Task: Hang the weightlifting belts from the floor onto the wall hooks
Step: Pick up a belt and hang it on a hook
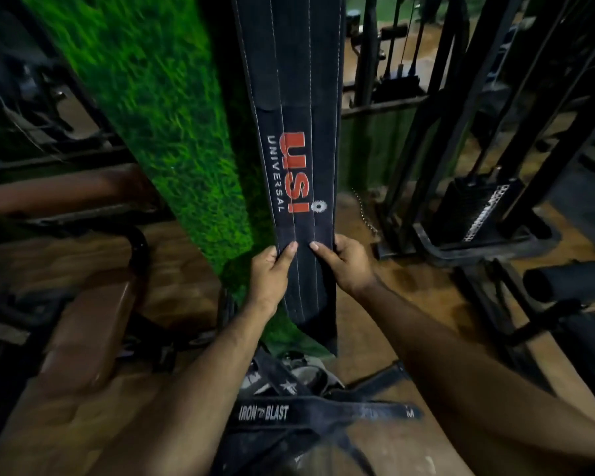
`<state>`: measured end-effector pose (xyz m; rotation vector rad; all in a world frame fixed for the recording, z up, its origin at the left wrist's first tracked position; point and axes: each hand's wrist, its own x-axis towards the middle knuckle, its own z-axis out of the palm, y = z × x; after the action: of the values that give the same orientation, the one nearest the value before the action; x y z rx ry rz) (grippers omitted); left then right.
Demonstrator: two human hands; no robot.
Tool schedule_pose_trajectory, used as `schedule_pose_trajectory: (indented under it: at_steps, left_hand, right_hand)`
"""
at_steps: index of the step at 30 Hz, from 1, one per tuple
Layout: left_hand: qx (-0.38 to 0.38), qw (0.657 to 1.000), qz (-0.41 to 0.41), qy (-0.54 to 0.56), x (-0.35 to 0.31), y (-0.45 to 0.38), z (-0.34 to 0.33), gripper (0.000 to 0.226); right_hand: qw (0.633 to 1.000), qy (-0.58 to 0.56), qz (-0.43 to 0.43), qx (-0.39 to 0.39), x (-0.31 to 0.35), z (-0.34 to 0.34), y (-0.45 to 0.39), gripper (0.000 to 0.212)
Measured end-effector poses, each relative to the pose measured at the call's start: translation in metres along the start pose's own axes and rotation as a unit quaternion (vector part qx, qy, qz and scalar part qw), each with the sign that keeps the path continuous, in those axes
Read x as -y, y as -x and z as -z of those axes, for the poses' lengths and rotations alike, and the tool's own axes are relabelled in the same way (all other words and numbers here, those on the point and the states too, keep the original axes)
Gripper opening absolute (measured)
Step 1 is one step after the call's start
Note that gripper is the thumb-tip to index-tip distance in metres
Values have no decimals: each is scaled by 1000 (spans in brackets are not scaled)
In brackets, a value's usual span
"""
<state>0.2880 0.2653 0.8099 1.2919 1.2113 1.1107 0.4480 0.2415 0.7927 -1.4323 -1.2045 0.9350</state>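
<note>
Hands grip the hanging belt (pixel 296 159): my left hand (pixel 272 273) and right hand (pixel 347 266) pinch its lower edges against the green wall (pixel 165 108). More belts (pixel 289 412) lie on the floor below, a weight machine (pixel 474 207) stands right.

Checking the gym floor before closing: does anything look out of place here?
Yes. A heap of dark belts, one marked IRON BLAST, lies tangled on the brown floor below the hands. The dark USI UNIVERSAL belt hangs straight, held near its lower end by the left hand and right hand.
</note>
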Motion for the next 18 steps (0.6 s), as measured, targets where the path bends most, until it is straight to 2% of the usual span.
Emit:
schedule_pose_trajectory:
  at_steps: [4, 7, 9, 12, 16, 18]
  left_hand:
    - [-3, 999, 14, -50, 35, -2, 1, 13]
    - [-14, 993, 34, -114, 64, 3, 2, 44]
    - [-14, 989, 42, -144, 79, 10, 4, 51]
    - [-4, 981, 47, -188, 90, 20, 7, 53]
    - [19, 967, 67, -245, 99, 39, 12, 38]
    - [14, 962, 83, -261, 107, 50, 15, 29]
  right_hand:
    - [999, 40, -37, 2, -53, -13, 1, 73]
    - [995, 59, -77, 1, -75, -20, 12, 77]
    - [990, 85, -112, 9, -84, -26, 21, 75]
    - [981, 125, -147, 12, -96, -33, 36, 49]
    - [975, 52, -213, -47, -107, -45, 60, 53]
    - [968, 16, -237, -82, -106, -52, 74, 43]
